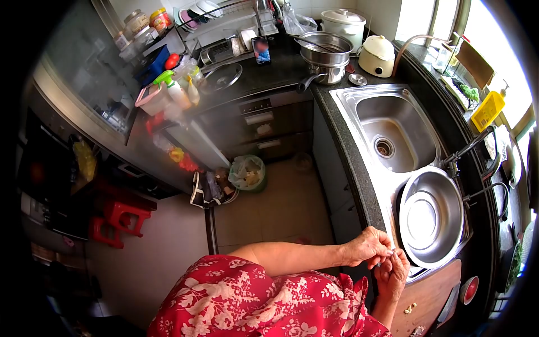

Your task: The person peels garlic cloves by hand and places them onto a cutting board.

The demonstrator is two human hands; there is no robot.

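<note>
My left hand [368,247] and my right hand [392,273] meet fingertip to fingertip beside the sink's near edge. Both are closed in a pinch, and whatever lies between the fingertips is too small to make out. Just beyond them a round steel basin [429,219] sits tilted over one sink bowl. On the wooden cutting board [429,289] below my right hand lie a few small pale pieces [410,308] that look like garlic cloves. A knife [448,306] rests at the board's far side, next to a small bowl [469,290] with a red inside.
The other sink bowl [393,132] has a drain strainer, with a black faucet [469,147] behind. A steel pot [325,56], a white cooker [377,56] and a phone [261,50] stand on the counter. On the floor are a lined bin [247,173] and red stools [123,216].
</note>
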